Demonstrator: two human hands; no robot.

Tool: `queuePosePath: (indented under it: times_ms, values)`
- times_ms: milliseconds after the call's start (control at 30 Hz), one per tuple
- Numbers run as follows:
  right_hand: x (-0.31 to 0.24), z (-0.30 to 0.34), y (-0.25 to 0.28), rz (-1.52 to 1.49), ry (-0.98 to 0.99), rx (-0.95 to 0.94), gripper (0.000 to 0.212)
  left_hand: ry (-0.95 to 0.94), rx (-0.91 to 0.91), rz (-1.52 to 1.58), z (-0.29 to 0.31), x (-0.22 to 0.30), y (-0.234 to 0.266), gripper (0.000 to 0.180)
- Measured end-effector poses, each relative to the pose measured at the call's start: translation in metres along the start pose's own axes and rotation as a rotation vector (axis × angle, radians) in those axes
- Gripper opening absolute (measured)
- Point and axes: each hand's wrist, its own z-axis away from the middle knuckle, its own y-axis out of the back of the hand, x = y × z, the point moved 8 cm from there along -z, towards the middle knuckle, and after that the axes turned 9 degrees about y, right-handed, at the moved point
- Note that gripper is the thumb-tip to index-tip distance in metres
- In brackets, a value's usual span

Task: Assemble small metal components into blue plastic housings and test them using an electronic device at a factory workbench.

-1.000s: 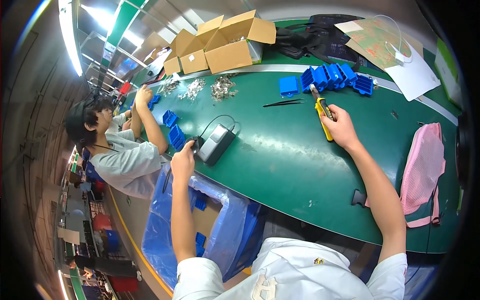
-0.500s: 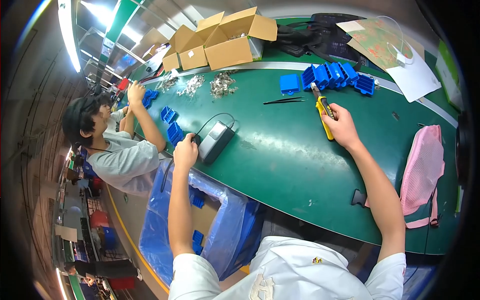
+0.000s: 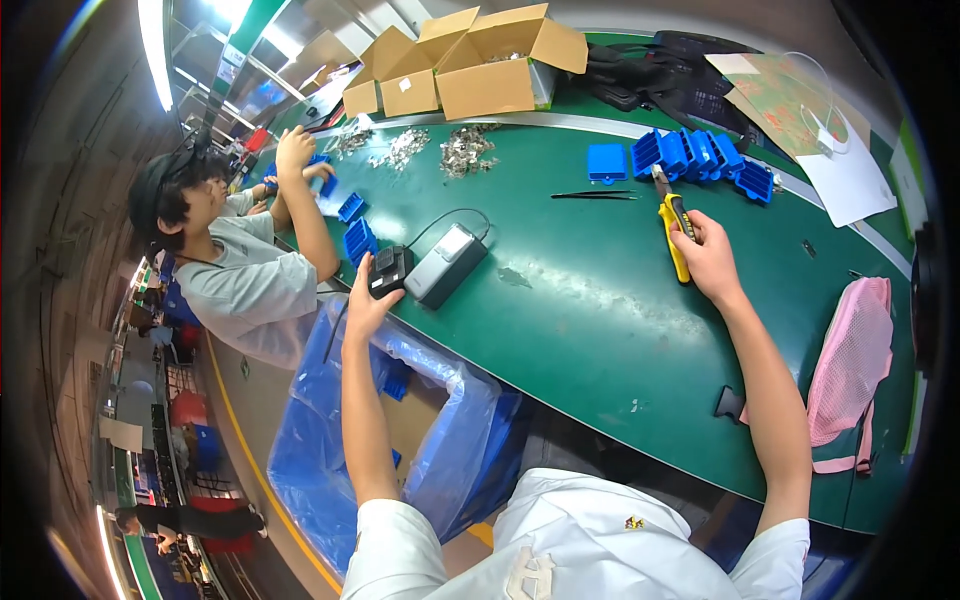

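Note:
My left hand (image 3: 366, 302) grips a small black box-shaped device (image 3: 391, 270), thumb and fingers at its sides, near the table's front edge. Just right of it lies a grey and black rectangular block (image 3: 447, 264) with a black cable looping from its far end. My right hand (image 3: 708, 255) is closed round yellow and black pliers (image 3: 675, 240). Their metal jaws point away from me, at the near side of a row of blue plastic boxes (image 3: 688, 155); whether they touch is unclear. Left of that row are a flat blue piece (image 3: 607, 162) and black tweezers (image 3: 593, 195).
Small metal parts (image 3: 467, 151) lie in heaps before open cardboard boxes (image 3: 490, 88). A pink mesh bag (image 3: 850, 365) rests at right. Below the table's front edge stands a bin lined with blue plastic (image 3: 310, 440). A co-worker (image 3: 250, 270) sits at left, near more blue boxes (image 3: 359, 241).
My left hand has turned and opened its grasp somewhat, so the black device now shows between its fingers. My right hand still holds the pliers by the blue boxes. The whole view has shifted slightly.

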Motion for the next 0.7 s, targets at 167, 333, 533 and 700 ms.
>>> queuePosePath:
  times_ms: [167,333,533,700]
  values:
    - [-0.004,0.001,-0.002,0.007,-0.004,-0.002,0.012,-0.08,0.022,-0.138,-0.005,0.012,0.003,0.088]
    - [-0.003,0.001,-0.002,-0.008,0.004,0.002,0.013,0.121,-0.014,0.084,-0.013,0.0,0.001,0.06]
    - [-0.002,0.0,-0.005,-0.007,0.006,-0.011,0.013,0.335,-0.181,0.369,-0.012,0.01,0.007,0.057]
    - [-0.002,0.001,0.0,-0.004,0.001,-0.006,0.013,0.413,-0.238,0.422,-0.006,0.049,0.005,0.06]
